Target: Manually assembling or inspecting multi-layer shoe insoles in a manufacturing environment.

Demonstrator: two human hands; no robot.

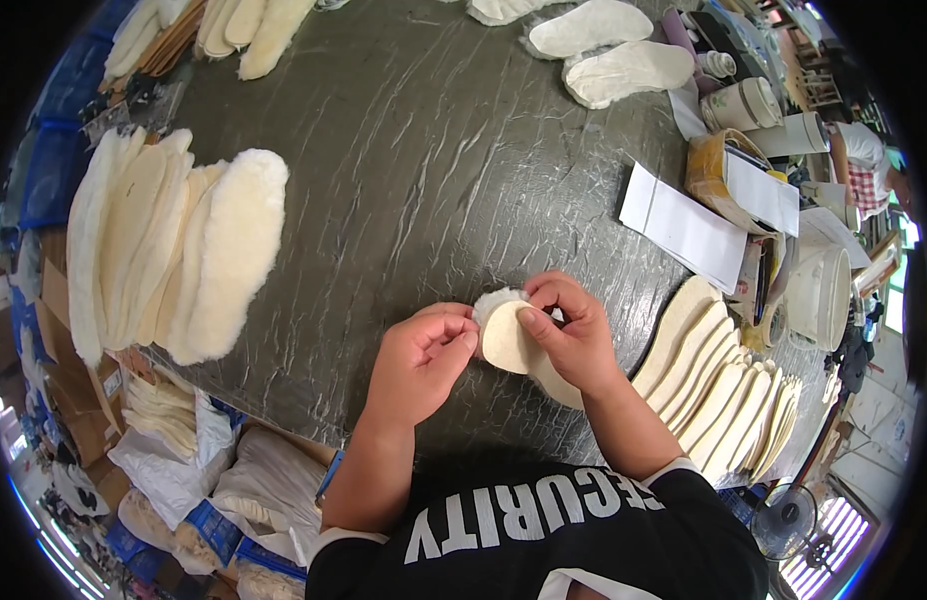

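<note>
Over the dark table [403, 180], close to my body, I hold a cream insole [509, 338] with white fluffy fleece along its far edge. My right hand [580, 335] is closed on its right side, the thumb pressing on the smooth face. At the left edge, my left hand [423, 360] pinches the fleecy rim between thumb and fingers. The insole's lower part runs under my right hand and is partly hidden. Just right of my right forearm lies a fanned row of cream insoles [698, 370], smooth faces up.
At the left stands a stack of fleecy insoles [233, 255]. More fleece pieces [628, 72] lie at the far right. White paper sheets [683, 225], a taped box [718, 165] and a white bucket [821, 295] line the right edge. Filled plastic bags [268, 485] sit below left.
</note>
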